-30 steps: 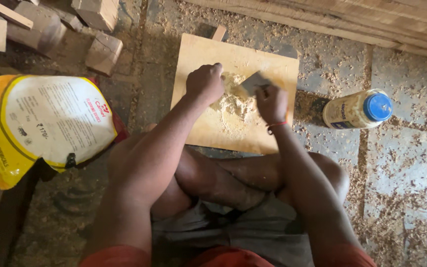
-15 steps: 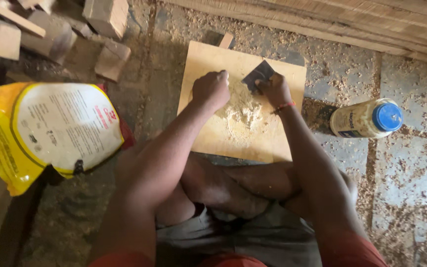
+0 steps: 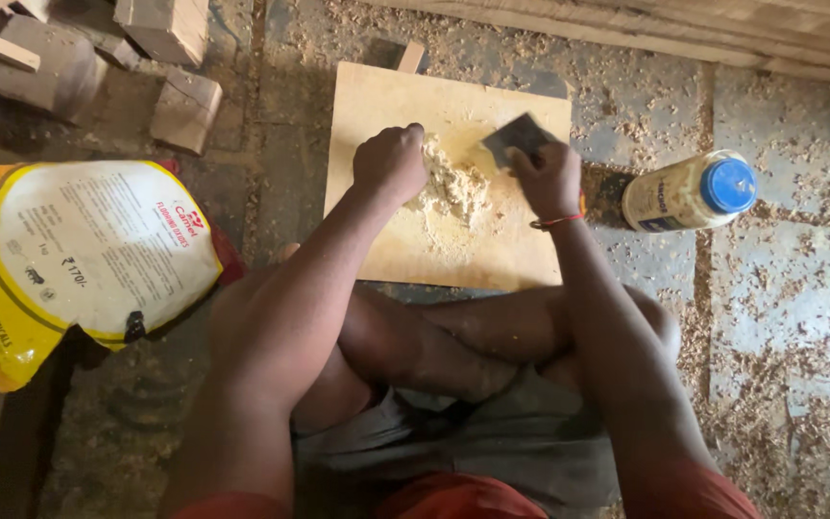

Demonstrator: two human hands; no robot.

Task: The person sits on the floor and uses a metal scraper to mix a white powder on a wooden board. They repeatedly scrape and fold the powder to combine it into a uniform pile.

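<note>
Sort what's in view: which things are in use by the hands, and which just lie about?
In use: left hand, right hand, scraper, pale paste, wooden board.
Lying about: bottle with blue cap, yellow bag, wood blocks.

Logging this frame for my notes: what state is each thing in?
Bottle: lying on its side, blue cap on.
Bag: lying flat, its opening not visible.
Board: flat on the floor, paste heaped on it.
Left hand: closed, against the paste.
Right hand: holding scraper.
</note>
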